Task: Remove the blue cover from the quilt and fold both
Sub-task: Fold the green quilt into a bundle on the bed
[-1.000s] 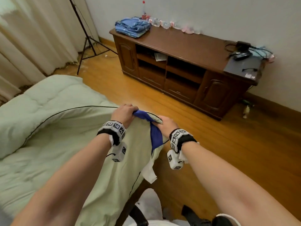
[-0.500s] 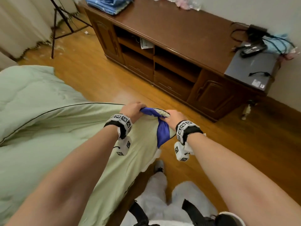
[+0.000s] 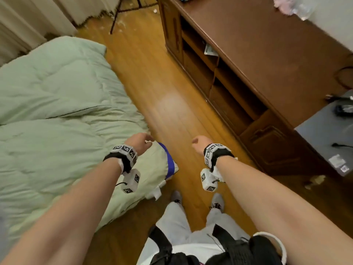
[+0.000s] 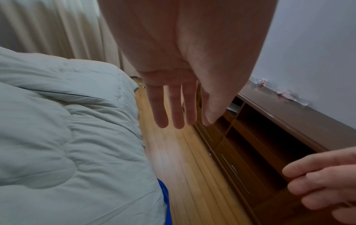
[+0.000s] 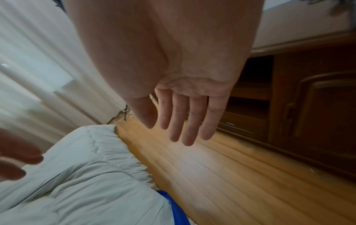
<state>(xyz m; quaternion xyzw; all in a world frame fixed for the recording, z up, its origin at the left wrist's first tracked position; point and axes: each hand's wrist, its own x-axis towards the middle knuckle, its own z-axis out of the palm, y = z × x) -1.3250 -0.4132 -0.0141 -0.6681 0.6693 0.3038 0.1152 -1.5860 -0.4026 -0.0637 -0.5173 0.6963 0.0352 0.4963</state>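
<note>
A pale green quilt [image 3: 66, 131] lies rumpled on the bed at the left. At its near corner a strip of the blue cover [image 3: 170, 159] shows, hanging over the bed edge; the same strip appears in the left wrist view [image 4: 164, 196] and the right wrist view [image 5: 177, 208]. My left hand [image 3: 142, 142] hovers just above that corner with straight fingers [image 4: 173, 106] and holds nothing. My right hand [image 3: 200, 143] is over the floor to the right of the corner, fingers [image 5: 183, 118] spread and straight, empty.
A dark wooden cabinet [image 3: 257, 64] with open shelves runs along the right. A strip of wooden floor [image 3: 172, 111] lies between it and the bed. A tripod leg [image 3: 116, 18] and curtains [image 3: 28, 22] stand at the back. My feet [image 3: 177, 197] are near the bed corner.
Both hands have let go of the blue corner and moved apart. The corner has dropped onto the bed edge. The head view has tilted down.
</note>
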